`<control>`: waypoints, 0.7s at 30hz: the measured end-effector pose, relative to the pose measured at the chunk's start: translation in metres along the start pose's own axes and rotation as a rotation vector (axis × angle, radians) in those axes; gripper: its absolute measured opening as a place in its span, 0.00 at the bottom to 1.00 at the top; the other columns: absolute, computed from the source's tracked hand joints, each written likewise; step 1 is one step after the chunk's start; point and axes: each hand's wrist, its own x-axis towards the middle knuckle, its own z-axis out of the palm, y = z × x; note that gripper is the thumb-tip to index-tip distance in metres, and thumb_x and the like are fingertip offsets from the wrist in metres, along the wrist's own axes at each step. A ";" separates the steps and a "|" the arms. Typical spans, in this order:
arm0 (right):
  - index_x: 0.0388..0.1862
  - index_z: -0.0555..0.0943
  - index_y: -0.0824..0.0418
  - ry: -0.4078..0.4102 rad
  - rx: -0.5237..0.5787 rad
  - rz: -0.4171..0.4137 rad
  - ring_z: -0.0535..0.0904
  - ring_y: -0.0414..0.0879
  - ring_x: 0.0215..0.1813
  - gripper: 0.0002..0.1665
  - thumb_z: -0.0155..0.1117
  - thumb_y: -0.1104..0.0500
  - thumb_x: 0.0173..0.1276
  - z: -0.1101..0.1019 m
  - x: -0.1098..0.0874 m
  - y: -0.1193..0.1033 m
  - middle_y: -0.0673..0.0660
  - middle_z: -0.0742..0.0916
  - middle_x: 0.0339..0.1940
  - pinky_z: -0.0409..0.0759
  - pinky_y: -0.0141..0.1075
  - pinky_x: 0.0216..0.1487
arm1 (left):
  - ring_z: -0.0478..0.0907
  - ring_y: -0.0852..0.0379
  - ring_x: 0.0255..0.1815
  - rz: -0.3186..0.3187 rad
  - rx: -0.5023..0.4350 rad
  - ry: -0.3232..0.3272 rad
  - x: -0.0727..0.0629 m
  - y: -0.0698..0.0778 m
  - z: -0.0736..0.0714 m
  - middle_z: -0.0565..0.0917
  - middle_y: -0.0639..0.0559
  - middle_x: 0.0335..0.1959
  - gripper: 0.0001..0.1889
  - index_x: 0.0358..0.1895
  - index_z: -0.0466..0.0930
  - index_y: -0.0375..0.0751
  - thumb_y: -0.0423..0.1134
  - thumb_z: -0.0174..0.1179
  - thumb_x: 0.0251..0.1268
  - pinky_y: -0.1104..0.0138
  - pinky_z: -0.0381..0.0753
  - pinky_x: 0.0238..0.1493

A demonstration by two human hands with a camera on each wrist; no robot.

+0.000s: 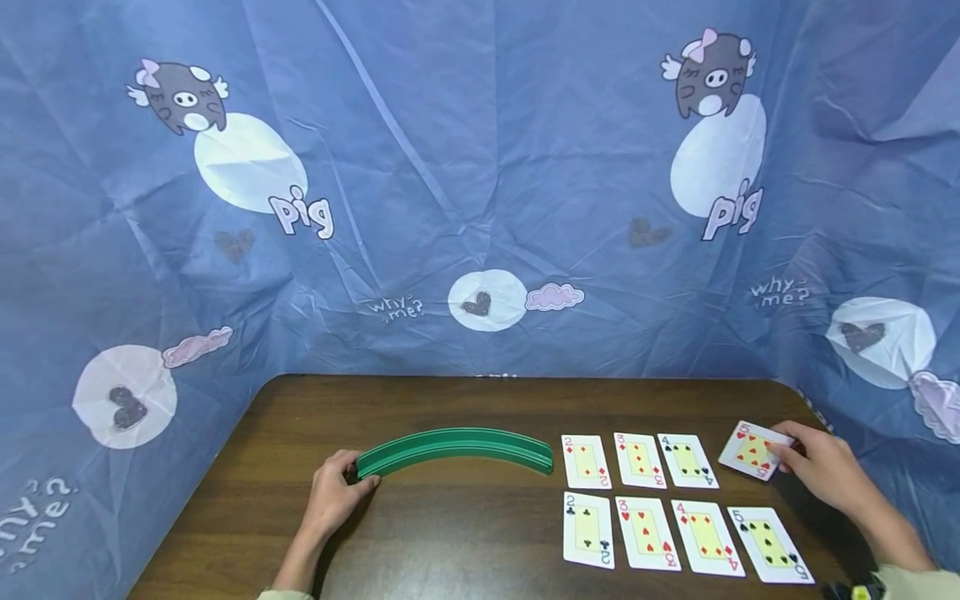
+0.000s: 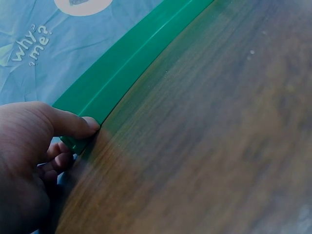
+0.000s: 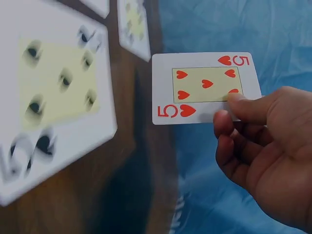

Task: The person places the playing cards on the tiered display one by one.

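A curved green card holder [image 1: 457,446] with a groove along its length lies on the brown table. My left hand [image 1: 335,492] grips its left end, the thumb on the near side, as the left wrist view shows on the holder [image 2: 114,75]. At the right, my right hand [image 1: 821,467] pinches the five of hearts [image 1: 753,450] between thumb and fingers, face up. In the right wrist view the five of hearts [image 3: 207,85] appears raised off the table. Nearest to it lie the four of spades [image 1: 687,461] and the five of spades [image 1: 770,546].
Two rows of face-up cards lie right of the holder. The back row has the two of diamonds [image 1: 586,462] and three of diamonds [image 1: 639,460]; the front row has the two of clubs [image 1: 588,530], three of hearts [image 1: 647,534] and four of diamonds [image 1: 708,538]. Blue cloth [image 1: 480,167] hangs around the table.
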 end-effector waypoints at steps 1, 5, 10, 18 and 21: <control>0.42 0.81 0.65 -0.005 0.012 0.007 0.65 0.31 0.23 0.06 0.63 0.64 0.69 -0.001 0.003 -0.005 0.48 0.79 0.20 0.59 0.31 0.27 | 0.70 0.55 0.39 0.003 -0.002 0.003 0.000 0.000 0.000 0.79 0.48 0.34 0.14 0.42 0.85 0.35 0.29 0.72 0.49 0.65 0.67 0.43; 0.46 0.81 0.66 -0.027 0.070 0.029 0.68 0.33 0.24 0.09 0.61 0.63 0.71 -0.003 0.014 -0.031 0.50 0.81 0.22 0.62 0.31 0.26 | 0.71 0.55 0.38 0.018 0.005 0.013 0.000 -0.001 0.000 0.80 0.48 0.34 0.14 0.41 0.86 0.35 0.29 0.73 0.48 0.65 0.67 0.42; 0.46 0.82 0.65 -0.014 0.143 -0.005 0.70 0.34 0.24 0.08 0.61 0.64 0.71 -0.002 0.027 -0.064 0.52 0.82 0.23 0.65 0.31 0.26 | 0.71 0.56 0.38 0.031 0.001 0.015 0.001 -0.002 0.000 0.80 0.48 0.33 0.15 0.42 0.86 0.35 0.30 0.74 0.48 0.65 0.67 0.42; 0.48 0.82 0.66 -0.049 0.256 -0.022 0.75 0.39 0.27 0.10 0.60 0.63 0.72 0.006 0.044 -0.107 0.57 0.84 0.27 0.71 0.31 0.27 | 0.70 0.57 0.37 0.032 -0.001 0.016 0.000 -0.004 0.000 0.79 0.49 0.32 0.15 0.41 0.86 0.36 0.30 0.74 0.47 0.66 0.67 0.41; 0.48 0.82 0.66 -0.058 0.284 -0.042 0.77 0.41 0.28 0.10 0.60 0.64 0.72 0.009 0.050 -0.120 0.58 0.85 0.29 0.74 0.31 0.28 | 0.70 0.57 0.37 0.036 0.000 0.020 0.000 -0.003 -0.001 0.79 0.49 0.33 0.14 0.41 0.86 0.37 0.30 0.75 0.47 0.66 0.67 0.41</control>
